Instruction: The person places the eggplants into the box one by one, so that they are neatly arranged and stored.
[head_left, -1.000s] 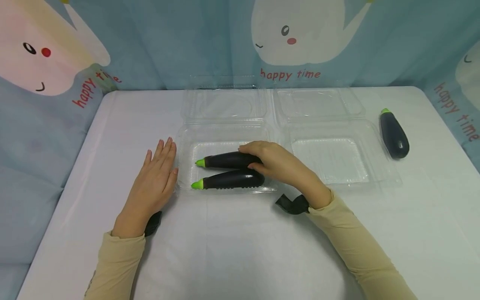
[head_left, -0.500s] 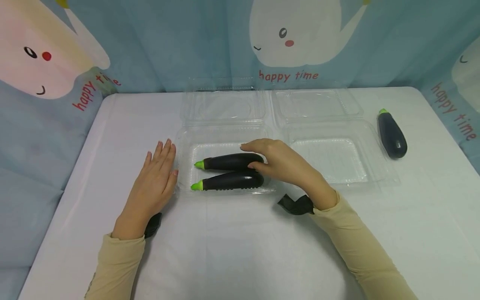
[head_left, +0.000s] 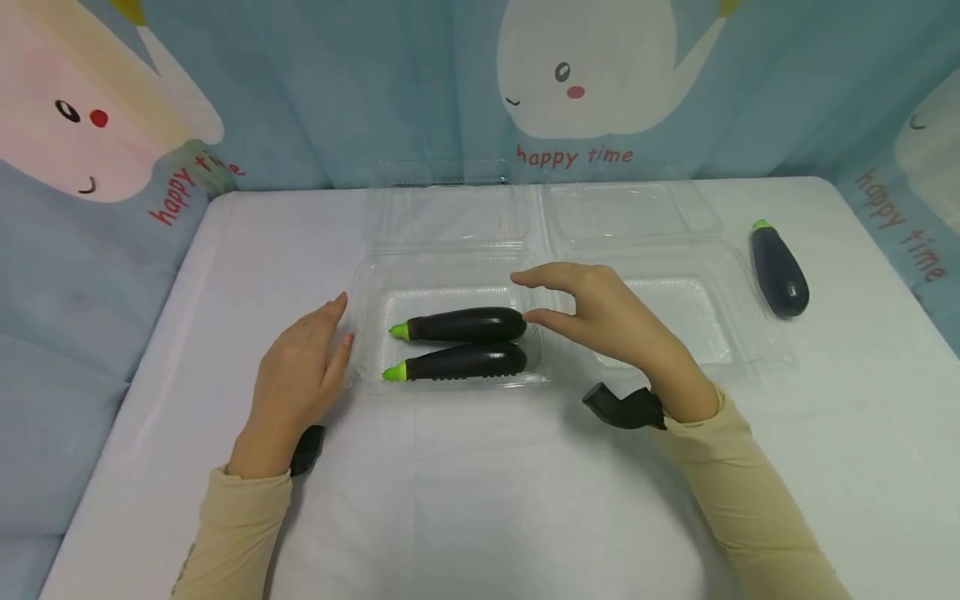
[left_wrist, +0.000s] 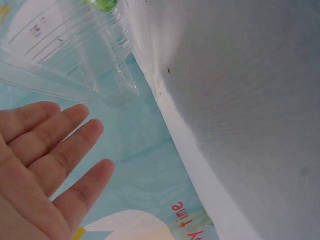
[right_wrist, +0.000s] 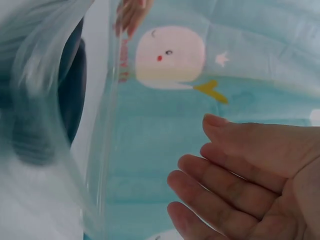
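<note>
Two dark eggplants with bright green tips lie side by side in the left clear plastic clamshell box (head_left: 367,279): a back eggplant (head_left: 465,324) and a front eggplant (head_left: 468,361). My right hand (head_left: 600,308) hovers over the gap between the boxes, thumb and fingers parted with nothing between them. Its thumb tip is right by the round end of the back eggplant. At the left box's left side is my left hand (head_left: 296,367), holding nothing, thumb apart from the fingers. In the left wrist view its fingers (left_wrist: 62,150) are loosely extended near the clear plastic.
A second clamshell box (head_left: 675,312) stands to the right, its lid folded back and nothing inside. Beyond it, a third eggplant (head_left: 780,271) lies on the white tabletop (head_left: 465,492). Both lids reach the table's back edge, against a blue printed curtain (head_left: 375,92).
My right hand has let go of the back eggplant and drawn back up and to the right. The left hand's fingers have shifted slightly and bent a little. Both eggplants stay in the box.
</note>
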